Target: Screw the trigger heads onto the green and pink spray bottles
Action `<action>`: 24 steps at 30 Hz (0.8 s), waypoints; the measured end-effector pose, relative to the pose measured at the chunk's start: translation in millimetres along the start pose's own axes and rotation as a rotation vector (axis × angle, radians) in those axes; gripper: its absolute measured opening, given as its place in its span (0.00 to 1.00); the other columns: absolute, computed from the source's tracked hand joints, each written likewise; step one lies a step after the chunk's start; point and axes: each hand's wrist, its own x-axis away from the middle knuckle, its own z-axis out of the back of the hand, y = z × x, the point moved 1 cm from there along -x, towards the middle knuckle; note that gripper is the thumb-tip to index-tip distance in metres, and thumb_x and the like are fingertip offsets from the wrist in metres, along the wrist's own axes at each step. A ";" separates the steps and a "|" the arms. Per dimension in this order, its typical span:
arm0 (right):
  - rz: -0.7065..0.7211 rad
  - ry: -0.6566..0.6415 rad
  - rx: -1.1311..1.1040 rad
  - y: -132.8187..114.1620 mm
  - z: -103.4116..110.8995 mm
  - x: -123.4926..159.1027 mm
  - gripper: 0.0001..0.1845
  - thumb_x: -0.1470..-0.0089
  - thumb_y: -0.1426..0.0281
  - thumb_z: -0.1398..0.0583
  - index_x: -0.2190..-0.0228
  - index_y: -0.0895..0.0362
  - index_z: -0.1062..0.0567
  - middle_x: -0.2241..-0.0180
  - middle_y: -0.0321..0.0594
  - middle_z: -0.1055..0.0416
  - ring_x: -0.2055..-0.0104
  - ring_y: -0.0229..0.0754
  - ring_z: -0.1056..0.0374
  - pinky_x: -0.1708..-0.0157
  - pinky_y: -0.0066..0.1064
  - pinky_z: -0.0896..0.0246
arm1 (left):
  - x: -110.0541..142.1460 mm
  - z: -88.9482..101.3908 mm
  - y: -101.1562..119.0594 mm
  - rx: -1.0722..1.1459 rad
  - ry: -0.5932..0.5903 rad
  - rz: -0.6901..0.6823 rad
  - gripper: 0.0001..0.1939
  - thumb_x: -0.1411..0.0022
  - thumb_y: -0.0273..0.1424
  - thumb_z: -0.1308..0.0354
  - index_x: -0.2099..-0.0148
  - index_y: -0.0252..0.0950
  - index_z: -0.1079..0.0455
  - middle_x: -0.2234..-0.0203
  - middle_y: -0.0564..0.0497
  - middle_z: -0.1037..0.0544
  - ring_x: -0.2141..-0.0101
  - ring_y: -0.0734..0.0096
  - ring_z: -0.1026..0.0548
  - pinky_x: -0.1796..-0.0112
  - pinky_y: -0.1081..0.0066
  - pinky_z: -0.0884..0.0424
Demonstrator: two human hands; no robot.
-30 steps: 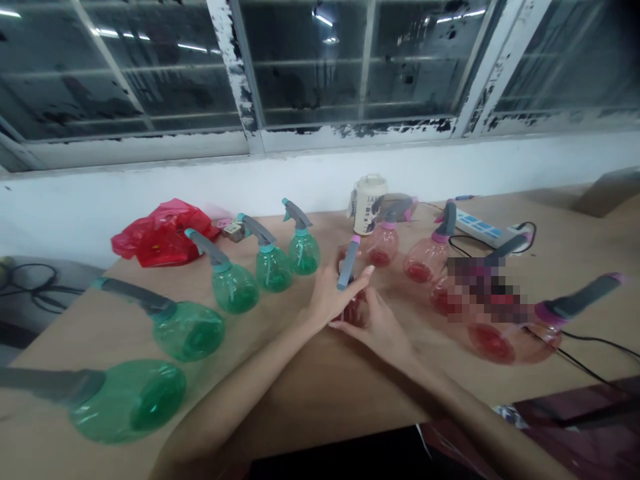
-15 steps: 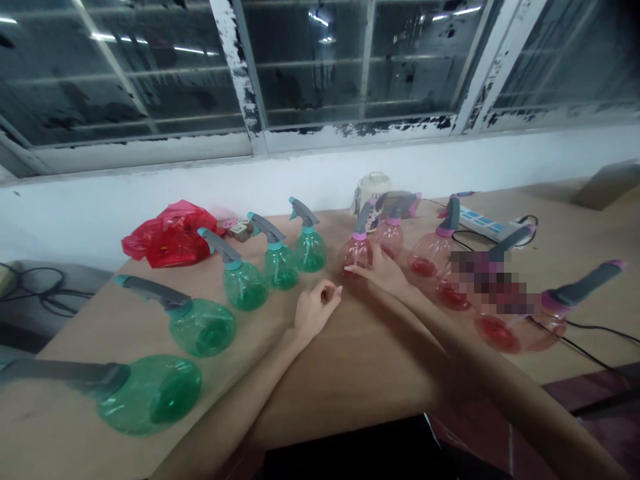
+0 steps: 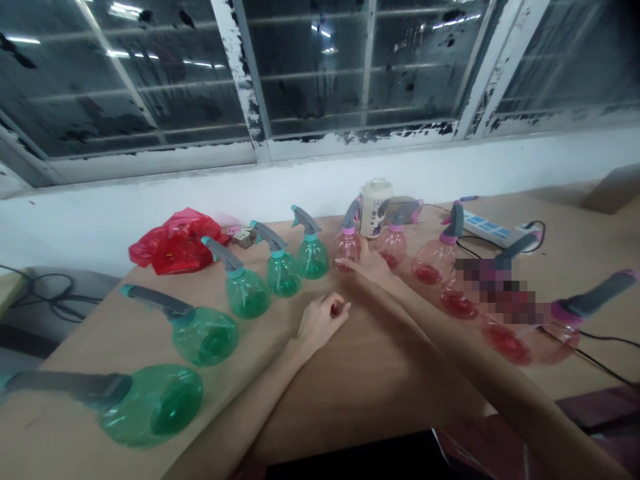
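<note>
My right hand [image 3: 375, 265] is at the side of a pink spray bottle [image 3: 347, 245] with a grey trigger head, thumb across the front of its base. The fingers behind it are partly hidden. This bottle stands upright between the green and pink bottles. Nearer to me, my left hand [image 3: 323, 323] hovers over the table with fingers and thumb loosely curled; a dark reddish patch shows inside the curl, and I make out no object. The closest green spray bottle [image 3: 313, 257] is behind it, to the left. Another pink bottle [image 3: 391, 248] stands right of my right hand.
Several green spray bottles [image 3: 247, 293] line the left of the wooden table [image 3: 350, 393], and several pink ones [image 3: 434, 260] the right. Behind are a red plastic bag [image 3: 177, 243], a printed cup [image 3: 375, 203] and a power strip [image 3: 493, 230] with cables. A blurred patch covers part of the right row.
The pink bottle at my right hand has shifted left, away from the other pink bottles, and the hand has gone with it. More of the cup shows. My left hand stays curled.
</note>
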 end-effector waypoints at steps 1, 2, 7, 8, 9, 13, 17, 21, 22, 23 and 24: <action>-0.006 -0.003 0.003 -1.0 0.2 -0.2 0.50 0.49 0.49 0.38 0.36 0.59 0.51 0.44 0.62 0.33 0.44 0.65 0.33 0.49 0.53 0.38 | 0.0 0.0 0.1 -0.001 -0.008 0.004 0.08 0.37 0.35 0.45 0.67 0.38 0.30 0.79 0.56 0.28 0.76 0.72 0.31 0.71 0.73 0.37; -0.012 -0.006 0.005 -2.2 0.7 0.1 0.50 0.49 0.49 0.38 0.35 0.59 0.51 0.43 0.62 0.33 0.44 0.64 0.33 0.49 0.52 0.38 | 0.0 0.1 0.1 -0.001 -0.016 0.009 0.08 0.36 0.35 0.45 0.67 0.38 0.30 0.79 0.56 0.28 0.76 0.72 0.31 0.71 0.73 0.37; -0.043 -0.022 0.008 -8.9 6.4 8.4 0.54 0.51 0.49 0.36 0.35 0.61 0.52 0.44 0.62 0.33 0.43 0.63 0.34 0.49 0.48 0.38 | -0.3 -0.2 -0.7 -0.005 -0.050 0.025 0.08 0.37 0.34 0.45 0.67 0.39 0.29 0.78 0.56 0.26 0.75 0.72 0.29 0.71 0.74 0.36; -0.035 -0.017 0.009 -9.4 8.1 12.2 0.54 0.51 0.49 0.36 0.35 0.61 0.51 0.43 0.62 0.33 0.42 0.63 0.34 0.48 0.47 0.38 | -0.3 -0.3 -1.0 -0.006 -0.056 0.026 0.07 0.37 0.34 0.45 0.66 0.39 0.29 0.77 0.56 0.26 0.75 0.72 0.29 0.71 0.74 0.36; -0.023 -0.006 0.012 -9.1 10.2 17.0 0.53 0.51 0.48 0.36 0.35 0.60 0.50 0.43 0.60 0.33 0.43 0.62 0.33 0.49 0.47 0.38 | -0.3 -0.4 -1.2 -0.007 -0.063 0.025 0.07 0.37 0.34 0.45 0.66 0.39 0.29 0.77 0.56 0.26 0.75 0.72 0.29 0.71 0.74 0.36; -0.020 0.125 0.051 2.8 25.4 41.4 0.37 0.46 0.48 0.41 0.43 0.58 0.35 0.54 0.53 0.23 0.52 0.58 0.26 0.54 0.42 0.34 | -0.5 -0.3 -1.4 -0.007 -0.085 0.015 0.07 0.37 0.35 0.44 0.66 0.39 0.29 0.77 0.56 0.25 0.75 0.72 0.29 0.71 0.74 0.36; -0.059 0.299 0.087 22.2 46.4 56.8 0.22 0.40 0.55 0.46 0.55 0.57 0.26 0.61 0.50 0.22 0.59 0.53 0.25 0.59 0.39 0.33 | -1.1 0.2 -1.3 -0.004 -0.085 0.003 0.07 0.37 0.35 0.44 0.65 0.39 0.29 0.77 0.56 0.25 0.74 0.71 0.28 0.70 0.73 0.35; -0.088 0.436 0.162 29.4 58.3 52.3 0.21 0.41 0.61 0.45 0.52 0.61 0.29 0.54 0.55 0.25 0.56 0.56 0.26 0.58 0.42 0.34 | -1.5 -0.2 -1.3 -0.004 -0.077 -0.005 0.07 0.37 0.35 0.44 0.65 0.39 0.29 0.76 0.55 0.25 0.73 0.70 0.28 0.69 0.72 0.35; -0.100 0.459 0.178 28.9 58.8 49.0 0.22 0.41 0.61 0.45 0.50 0.62 0.30 0.53 0.57 0.26 0.55 0.58 0.27 0.57 0.44 0.35 | -1.4 -0.4 -1.2 -0.004 -0.075 -0.006 0.07 0.37 0.35 0.44 0.65 0.39 0.29 0.76 0.55 0.25 0.73 0.70 0.28 0.69 0.72 0.34; -0.113 0.478 0.192 28.0 58.3 45.3 0.24 0.42 0.62 0.44 0.49 0.64 0.32 0.53 0.59 0.27 0.54 0.60 0.28 0.56 0.46 0.36 | -1.3 -0.6 -1.0 -0.005 -0.074 -0.006 0.07 0.37 0.35 0.44 0.65 0.39 0.29 0.76 0.55 0.25 0.73 0.70 0.28 0.68 0.72 0.34; -0.125 0.501 0.210 26.9 57.0 41.4 0.26 0.42 0.62 0.44 0.47 0.66 0.34 0.52 0.61 0.28 0.53 0.61 0.29 0.55 0.47 0.36 | -1.2 -0.8 -0.8 -0.005 -0.072 -0.005 0.07 0.37 0.35 0.44 0.64 0.39 0.29 0.75 0.55 0.25 0.72 0.70 0.28 0.68 0.72 0.34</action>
